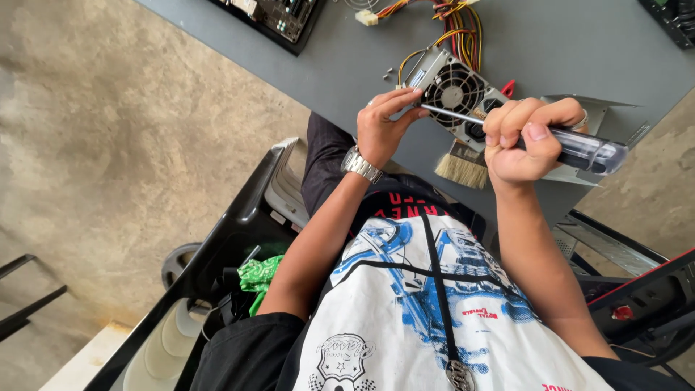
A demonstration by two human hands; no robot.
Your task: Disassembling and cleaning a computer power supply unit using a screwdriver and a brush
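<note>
Two hands over grey table. Metal power supply box with fan grille sits just beyond the grip. Right hand clenched around clear screwdriver handle. Left hand fingertips pinch the shaft tip. Bristle brush lies between the wrists, just below the shaft.

Computer repair workshop: power supply, circuit board, concrete floor.

Screwdriver — clear handle, shaft near-level.
</note>
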